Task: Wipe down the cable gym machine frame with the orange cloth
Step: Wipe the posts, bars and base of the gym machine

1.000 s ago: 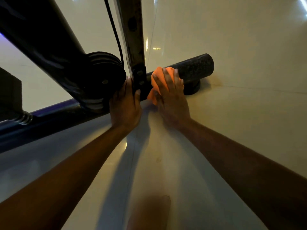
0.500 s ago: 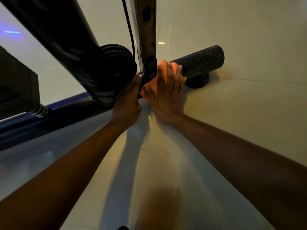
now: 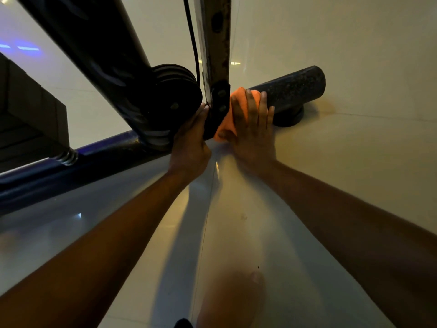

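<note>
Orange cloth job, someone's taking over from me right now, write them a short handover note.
Right hand: fingers spread flat, pressing the orange cloth on the base tube beside the upright post.
Left hand: braced at the foot of the post, next to the pulley; holds no cloth.
Done: cannot tell which parts are already wiped.
Left: probably the post, the slanted black tube and the long floor rail.

The single head view looked steeply down and forward from close above the floor point(image 3: 354, 185), along both forearms toward the machine's base bar point(image 3: 290, 88) (wide-angle, edges bowed); no second view existed.
</note>
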Demonstrator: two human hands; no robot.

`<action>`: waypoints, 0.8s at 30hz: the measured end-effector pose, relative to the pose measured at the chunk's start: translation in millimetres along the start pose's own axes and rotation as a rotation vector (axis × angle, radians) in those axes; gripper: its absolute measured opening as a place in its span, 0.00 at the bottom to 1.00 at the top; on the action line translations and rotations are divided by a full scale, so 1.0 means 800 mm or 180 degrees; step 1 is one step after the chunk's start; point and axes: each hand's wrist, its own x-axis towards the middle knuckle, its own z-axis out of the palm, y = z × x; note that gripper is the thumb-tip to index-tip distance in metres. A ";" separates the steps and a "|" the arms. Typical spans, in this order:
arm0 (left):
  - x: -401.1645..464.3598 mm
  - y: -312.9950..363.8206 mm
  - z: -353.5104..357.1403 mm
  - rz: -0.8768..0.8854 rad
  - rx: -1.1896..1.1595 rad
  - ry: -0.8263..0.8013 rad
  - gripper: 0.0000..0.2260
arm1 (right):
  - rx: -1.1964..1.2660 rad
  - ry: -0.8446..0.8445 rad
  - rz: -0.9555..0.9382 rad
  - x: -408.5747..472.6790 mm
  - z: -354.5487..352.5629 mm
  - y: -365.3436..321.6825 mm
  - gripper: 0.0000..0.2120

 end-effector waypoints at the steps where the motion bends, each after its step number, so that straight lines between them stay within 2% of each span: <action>1: -0.002 0.003 -0.001 -0.0015 -0.0007 0.0015 0.30 | -0.0132 0.0030 -0.0179 -0.003 0.001 0.013 0.38; 6: -0.007 0.011 -0.006 0.0019 0.0049 0.0032 0.29 | 0.0168 0.0028 0.0239 0.007 -0.009 -0.019 0.36; 11: -0.005 0.009 0.000 -0.0021 0.0116 0.0147 0.26 | -0.0086 -0.0051 -0.0520 0.012 -0.012 0.036 0.33; 16: 0.000 0.006 0.009 -0.0076 0.0225 0.0300 0.25 | 0.0102 -0.0035 -0.0283 0.019 -0.018 0.014 0.31; 20: 0.002 0.017 0.019 -0.0236 0.0443 0.0557 0.24 | -0.0157 -0.0080 -0.1026 0.029 -0.022 0.065 0.30; 22: -0.001 0.024 0.023 -0.0294 0.0527 0.0638 0.25 | -0.0198 0.0013 -0.0760 0.030 -0.024 0.095 0.29; 24: -0.005 0.032 0.027 -0.0313 0.0628 0.0688 0.26 | -0.0026 0.0090 -0.0062 0.029 -0.031 0.097 0.28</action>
